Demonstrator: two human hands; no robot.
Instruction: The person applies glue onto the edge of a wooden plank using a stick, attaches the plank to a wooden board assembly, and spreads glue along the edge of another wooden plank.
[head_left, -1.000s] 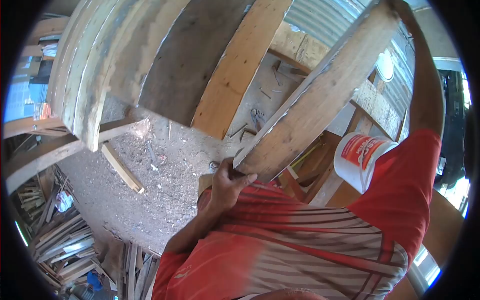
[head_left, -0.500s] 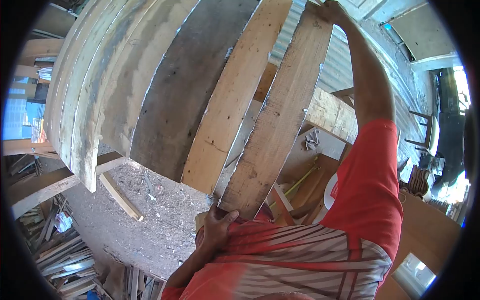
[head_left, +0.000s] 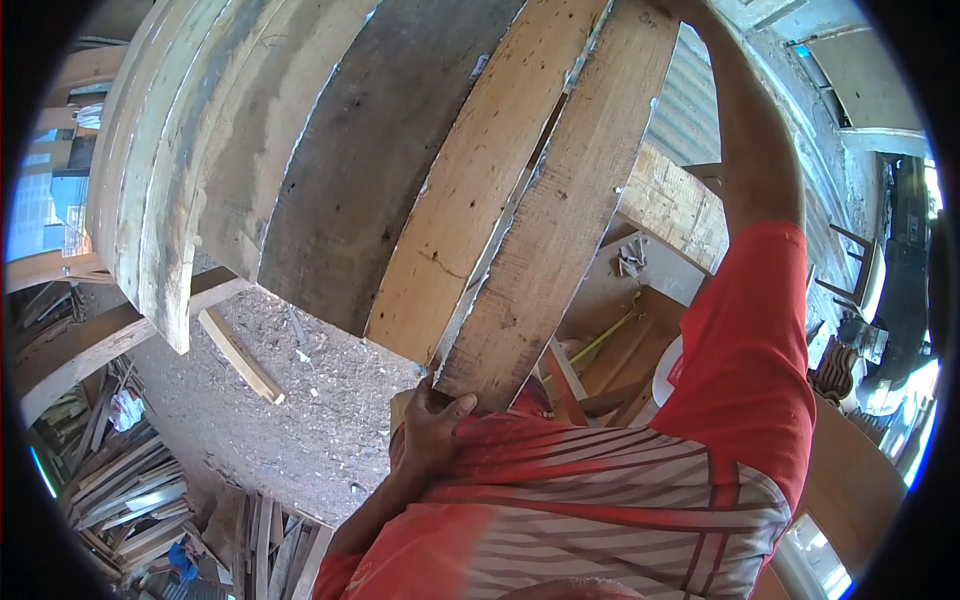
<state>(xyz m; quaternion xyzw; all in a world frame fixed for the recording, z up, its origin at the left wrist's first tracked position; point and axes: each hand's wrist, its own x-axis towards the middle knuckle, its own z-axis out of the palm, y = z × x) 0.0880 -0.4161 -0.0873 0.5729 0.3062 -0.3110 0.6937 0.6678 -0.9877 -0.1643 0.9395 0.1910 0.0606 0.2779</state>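
Observation:
A long brown wooden board point(head_left: 565, 200) lies at a slant, held at both ends. My left hand point(head_left: 433, 425) grips its near end at my waist, thumb on top. At the top edge of the view my right hand point(head_left: 672, 6) is at the far end, its fingers partly cut off and hidden. Beside the board, on its left, lies a lighter knotty board point(head_left: 470, 200) with whitish stuff along its edge; a narrow dark gap shows between the two. Further left come a dark grey board point(head_left: 370, 170) and several pale boards point(head_left: 250, 150).
A wooden beam point(head_left: 120, 340) supports the boards at the left. A loose wood strip point(head_left: 240, 357) lies on the dirt floor point(head_left: 270, 450). Scrap wood point(head_left: 130, 490) is piled at the lower left. A white bucket point(head_left: 667, 372) and a chair point(head_left: 862, 270) stand on the right.
The held board has swung from a raised, tilted position on the right to flat beside the knotty board. My right arm has moved left with it, and the gap between the boards has narrowed.

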